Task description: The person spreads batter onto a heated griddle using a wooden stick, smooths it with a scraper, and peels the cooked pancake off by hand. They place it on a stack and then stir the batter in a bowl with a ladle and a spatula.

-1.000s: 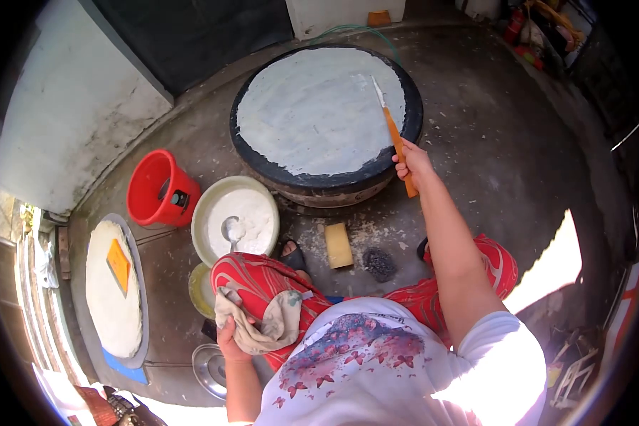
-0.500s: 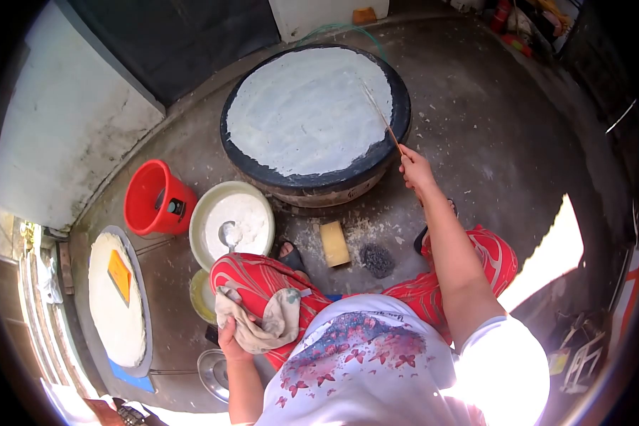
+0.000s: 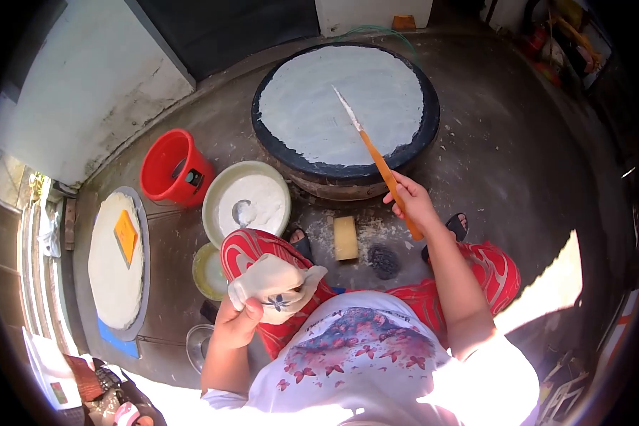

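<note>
My right hand [image 3: 413, 206] is closed round the lower part of a long, flat wooden spatula [image 3: 380, 165]. White batter coats its narrow tip, which is over the thin white layer [image 3: 319, 106] on a round black griddle [image 3: 277, 145]. Above my knee, my left hand [image 3: 240, 321] grips a bunched pale cloth [image 3: 280, 284] with a dark flower pattern. A large pale bowl [image 3: 285, 213] of white batter, with a ladle [image 3: 243, 211] in it, stands left of my knee. A smaller greenish bowl [image 3: 202, 273] sits just below it.
A red bucket [image 3: 165, 177] stands left of the bowls. Further left, a stack of pale flat sheets [image 3: 113, 284] carries a yellow item [image 3: 126, 238]. A yellow block [image 3: 346, 238] and a dark scouring pad [image 3: 383, 261] lie on the floor between my feet.
The spatula has turned its broad face to view, and its tip now points up and left. My left hand has raised the cloth and bunched it more. The view has shifted slightly.
</note>
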Demonstrator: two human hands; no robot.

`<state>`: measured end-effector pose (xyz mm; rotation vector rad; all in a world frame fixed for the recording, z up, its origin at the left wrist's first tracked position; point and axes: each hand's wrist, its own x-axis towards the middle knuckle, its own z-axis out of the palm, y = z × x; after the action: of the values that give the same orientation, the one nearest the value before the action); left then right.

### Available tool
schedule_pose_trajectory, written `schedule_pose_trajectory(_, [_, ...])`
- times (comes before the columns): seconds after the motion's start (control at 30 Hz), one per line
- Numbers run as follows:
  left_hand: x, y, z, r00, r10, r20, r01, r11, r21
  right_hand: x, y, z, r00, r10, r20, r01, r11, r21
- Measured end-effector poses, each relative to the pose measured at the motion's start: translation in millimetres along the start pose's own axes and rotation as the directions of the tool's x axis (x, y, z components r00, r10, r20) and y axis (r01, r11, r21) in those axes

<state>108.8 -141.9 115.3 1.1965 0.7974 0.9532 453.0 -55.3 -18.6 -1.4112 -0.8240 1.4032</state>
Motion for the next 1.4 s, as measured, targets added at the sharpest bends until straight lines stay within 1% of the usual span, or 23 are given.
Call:
schedule_pose_trajectory(0.03, [2.2,10.6,5.3,0.999,0.026,0.018,-0.024,0.993,-0.116,-1.5,-0.1,0.4,1.000,0.004,-0.001,-0.004,1.000,0.010])
schedule_pose_trajectory(0.07, [8.6,19.4,11.1,0.991,0.088,0.101,-0.059,0.964,-0.259,-3.7,-0.7,1.3,1.000,0.006,0.010,-0.006,1.000,0.005])
schedule_pose_trajectory(0.1, [15.4,30.8,26.3,0.974,0.193,0.116,-0.134,0.911,-0.391,-6.1,-1.3,2.8,1.000,0.005,0.006,-0.005,1.000,0.022])
schedule_pose_trajectory(0.17, [18.2,46.2,45.3,0.927,0.309,0.214,-0.179,0.863,-0.472,-9.4,-0.8,5.9,1.000,0.007,0.016,-0.008,0.999,0.032])
schedule_pose_trajectory(0.23, [12.7,61.2,62.0,0.850,0.435,0.296,-0.263,0.839,-0.477,-11.2,0.0,9.0,0.999,0.023,0.031,-0.023,1.000,0.008])
schedule_pose_trajectory(0.3, [6.7,73.0,75.2,0.751,0.557,0.354,-0.398,0.810,-0.430,-13.7,-1.6,13.3,0.998,0.027,0.052,-0.027,1.000,-0.010])
schedule_pose_trajectory(0.37, [3.2,82.9,86.1,0.670,0.632,0.389,-0.546,0.775,-0.319,-15.7,-3.2,17.0,0.997,0.033,0.066,-0.031,0.999,-0.028])
schedule_pose_trajectory(0.43, [3.2,86.1,92.3,0.611,0.675,0.414,-0.700,0.705,-0.116,-15.5,-3.7,20.0,0.999,0.029,0.046,-0.027,0.999,-0.040])
schedule_pose_trajectory(0.5, [3.2,86.7,96.0,0.588,0.682,0.435,-0.790,0.600,0.128,-14.1,0.9,20.9,0.998,0.033,0.044,-0.031,0.999,-0.039])
schedule_pose_trajectory(0.53, [2.9,86.9,96.9,0.576,0.683,0.449,-0.812,0.542,0.218,-12.3,0.8,19.6,0.999,0.021,0.042,-0.019,0.999,-0.038])
schedule_pose_trajectory(0.63, [5.2,87.3,94.9,0.553,0.703,0.447,-0.832,0.435,0.345,-11.1,2.4,19.7,0.998,0.013,0.059,-0.012,1.000,-0.029])
schedule_pose_trajectory(0.77, [5.6,91.8,85.7,0.524,0.743,0.417,-0.830,0.338,0.444,-8.0,15.3,17.1,1.000,-0.009,0.003,0.009,0.997,-0.077])
schedule_pose_trajectory(0.87, [1.1,95.0,84.3,0.510,0.761,0.401,-0.812,0.271,0.518,-10.5,24.9,15.5,0.997,0.057,0.043,-0.051,0.990,-0.134])
schedule_pose_trajectory(0.93, [0.7,95.4,85.0,0.506,0.767,0.394,-0.795,0.237,0.559,-13.6,25.7,13.3,0.990,0.136,-0.030,-0.139,0.983,-0.124])
schedule_pose_trajectory(0.97, [0.0,96.4,85.0,0.503,0.771,0.390,-0.787,0.223,0.575,-16.7,23.0,11.4,0.990,0.140,-0.027,-0.142,0.981,-0.129])
schedule_pose_trajectory(1.03, [0.5,96.8,84.0,0.505,0.771,0.387,-0.768,0.197,0.610,-27.0,17.3,5.4,0.978,0.176,-0.110,-0.190,0.973,-0.128])
schedule_pose_trajectory(1.07, [0.3,96.6,83.4,0.510,0.770,0.384,-0.756,0.187,0.628,-31.0,18.8,1.7,0.977,0.181,-0.111,-0.195,0.972,-0.130])
schedule_pose_trajectory(1.13, [2.0,96.2,82.5,0.510,0.768,0.386,-0.737,0.159,0.656,-38.3,21.3,-5.0,0.968,0.106,-0.228,-0.155,0.965,-0.212])
schedule_pose_trajectory(1.17, [3.6,96.3,83.2,0.512,0.768,0.385,-0.728,0.149,0.670,-41.8,22.5,-6.2,0.972,0.070,-0.223,-0.110,0.979,-0.172])
schedule_pose_trajectory(1.2, [4.7,95.8,83.4,0.517,0.764,0.387,-0.717,0.139,0.684,-45.2,26.8,-8.0,0.970,0.073,-0.230,-0.115,0.978,-0.173])
schedule_pose_trajectory(1.27, [7.2,94.9,86.4,0.524,0.757,0.391,-0.697,0.117,0.707,-52.8,38.6,-12.1,0.997,0.046,-0.054,-0.053,0.989,-0.139])
schedule_pose_trajectory(1.3, [7.8,95.0,87.9,0.531,0.751,0.394,-0.686,0.108,0.719,-61.0,42.1,-11.9,0.996,0.089,-0.005,-0.089,0.989,-0.122])
schedule_pose_trajectory(1.4, [9.7,95.1,93.4,0.555,0.730,0.399,-0.642,0.071,0.763,-80.8,60.3,-21.6,0.989,0.121,-0.080,-0.128,0.987,-0.095])
